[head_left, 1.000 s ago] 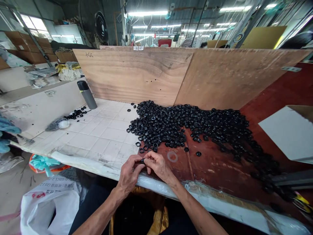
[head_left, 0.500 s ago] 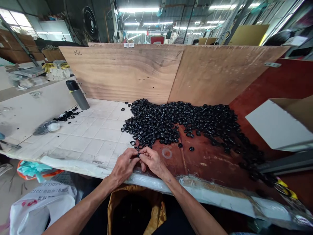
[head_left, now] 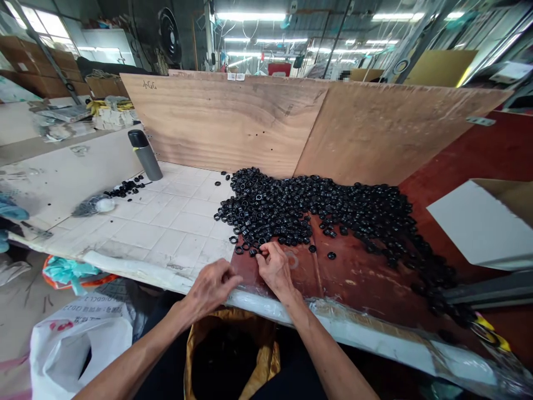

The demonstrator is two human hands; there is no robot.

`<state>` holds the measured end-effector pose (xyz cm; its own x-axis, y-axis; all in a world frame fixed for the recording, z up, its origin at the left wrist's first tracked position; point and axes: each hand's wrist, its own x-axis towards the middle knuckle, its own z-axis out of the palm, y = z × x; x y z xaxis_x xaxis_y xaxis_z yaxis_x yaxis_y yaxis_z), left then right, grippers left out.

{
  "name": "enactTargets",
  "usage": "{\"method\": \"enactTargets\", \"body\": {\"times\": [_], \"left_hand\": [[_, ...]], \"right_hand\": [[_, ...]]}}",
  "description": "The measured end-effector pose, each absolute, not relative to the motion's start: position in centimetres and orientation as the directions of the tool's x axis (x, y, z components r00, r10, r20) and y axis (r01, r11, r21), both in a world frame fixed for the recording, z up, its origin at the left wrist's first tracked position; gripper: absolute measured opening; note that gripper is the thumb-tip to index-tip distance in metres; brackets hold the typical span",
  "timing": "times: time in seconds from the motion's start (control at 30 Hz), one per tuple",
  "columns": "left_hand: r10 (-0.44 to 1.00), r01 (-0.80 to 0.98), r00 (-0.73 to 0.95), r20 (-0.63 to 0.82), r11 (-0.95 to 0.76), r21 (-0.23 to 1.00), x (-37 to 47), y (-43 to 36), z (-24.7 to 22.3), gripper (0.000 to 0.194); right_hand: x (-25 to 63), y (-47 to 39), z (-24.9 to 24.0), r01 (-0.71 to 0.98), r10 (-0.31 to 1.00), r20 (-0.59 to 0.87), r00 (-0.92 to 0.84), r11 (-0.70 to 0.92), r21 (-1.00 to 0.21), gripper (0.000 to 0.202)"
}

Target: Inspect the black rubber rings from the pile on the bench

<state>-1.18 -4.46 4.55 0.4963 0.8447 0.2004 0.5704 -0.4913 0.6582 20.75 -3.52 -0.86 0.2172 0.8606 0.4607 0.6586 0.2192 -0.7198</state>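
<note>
Dark-red and white counter [head_left: 353,283] bears heaped small, black, ring-shaped plastic pieces [head_left: 283,205], likely placed close for short reaches: right hand [head_left: 275,269] at their near edge, left hand [head_left: 211,286] half-curled by the rim, cannot tell if either grasps one.

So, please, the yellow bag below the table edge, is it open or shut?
Open: the mouth of the yellow bag is spread, and its dark inside is visible.

The left hand [head_left: 214,284] and right hand [head_left: 276,270], together on 1 black piece before, have parted; black rings [head_left: 253,253] now lie right at the right hand's fingertips
</note>
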Motion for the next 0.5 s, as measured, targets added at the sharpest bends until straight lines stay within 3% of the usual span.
{"method": "enactTargets", "body": {"times": [0.07, 0.27, 0.5], "left_hand": [[0.885, 0.604, 0.396, 0.244, -0.451, 0.657, 0.1, -2.5, 3.6, 0.007], [0.804, 0.586, 0.488, 0.34, -0.591, 0.554, 4.8, 0.5, 0.5, 0.028], [0.878, 0.659, 0.347, 0.33, -0.479, 0.58, 4.6, 1.0, -0.1, 0.011]], "right_hand": [[21.1, -3.5, -1.3, 0.733, 0.831, 0.495, 0.254, 0.169, -0.659, 0.018], [21.3, -3.4, -1.7, 0.801, 0.888, 0.449, 0.1, 0.196, -0.565, 0.019], [20.8, -3.4, -1.3, 0.75, 0.883, 0.469, -0.014, 0.319, -0.58, 0.021]]}}
